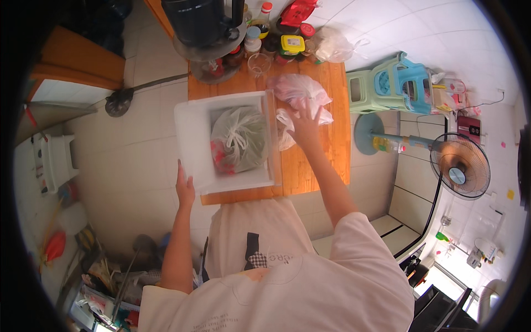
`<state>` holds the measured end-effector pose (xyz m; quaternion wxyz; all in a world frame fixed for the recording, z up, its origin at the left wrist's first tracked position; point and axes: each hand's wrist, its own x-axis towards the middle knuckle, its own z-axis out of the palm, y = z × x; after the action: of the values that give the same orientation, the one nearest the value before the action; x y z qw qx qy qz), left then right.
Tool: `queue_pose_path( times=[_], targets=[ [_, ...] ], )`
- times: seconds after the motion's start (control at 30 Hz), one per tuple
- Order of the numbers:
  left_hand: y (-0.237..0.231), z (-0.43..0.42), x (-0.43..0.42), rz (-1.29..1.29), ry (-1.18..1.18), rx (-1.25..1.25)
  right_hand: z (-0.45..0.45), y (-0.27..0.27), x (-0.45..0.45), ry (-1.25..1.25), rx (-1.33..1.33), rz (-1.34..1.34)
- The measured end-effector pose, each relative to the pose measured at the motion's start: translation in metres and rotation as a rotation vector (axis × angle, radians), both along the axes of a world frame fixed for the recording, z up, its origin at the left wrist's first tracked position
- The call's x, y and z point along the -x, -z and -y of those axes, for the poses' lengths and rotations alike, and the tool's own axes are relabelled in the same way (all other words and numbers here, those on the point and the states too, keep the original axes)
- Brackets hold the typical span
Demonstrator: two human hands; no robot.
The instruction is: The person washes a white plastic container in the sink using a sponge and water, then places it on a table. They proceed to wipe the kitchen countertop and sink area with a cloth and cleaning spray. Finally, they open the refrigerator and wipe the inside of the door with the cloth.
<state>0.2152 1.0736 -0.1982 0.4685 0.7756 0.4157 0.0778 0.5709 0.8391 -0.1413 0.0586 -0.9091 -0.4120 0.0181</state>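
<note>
A white plastic drawer-like bin (pixel 195 145) rests on the wooden table (pixel 319 166), its left part jutting past the table's edge. Inside lies a knotted translucent plastic bag (pixel 238 139) with red print and something greenish in it. My left hand (pixel 185 189) is at the bin's near left corner, its fingers along the outer wall; the grip is partly hidden. Right of the bin, my right hand (pixel 306 126) is spread over pale plastic bags, with fingertips at a pink bag (pixel 300 89) and a white bag (pixel 284 135) beside the palm. Whether it presses on them is unclear.
Jars, a sauce bottle (pixel 264 18), a yellow-lidded tub (pixel 292 45) and a clear cup (pixel 259 65) crowd the table's far end, beside a dark appliance (pixel 199 20). Stacked plastic stools (pixel 390 87) and a standing fan (pixel 456 170) are at the right. A black bag (pixel 118 102) lies on the floor.
</note>
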Motion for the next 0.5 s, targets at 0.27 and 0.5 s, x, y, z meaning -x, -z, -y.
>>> queue_pose_path(
  times=[0.27, 0.5],
  targets=[
    [0.006, -0.001, 0.001, -0.006, -0.014, 0.031, 0.053, 0.021, 0.003, 0.407, -0.526, -0.047],
    [0.008, 0.0, 0.003, 0.012, 0.009, -0.037, 0.068, -0.128, 0.038, 0.375, -0.81, 0.115]
  ],
)
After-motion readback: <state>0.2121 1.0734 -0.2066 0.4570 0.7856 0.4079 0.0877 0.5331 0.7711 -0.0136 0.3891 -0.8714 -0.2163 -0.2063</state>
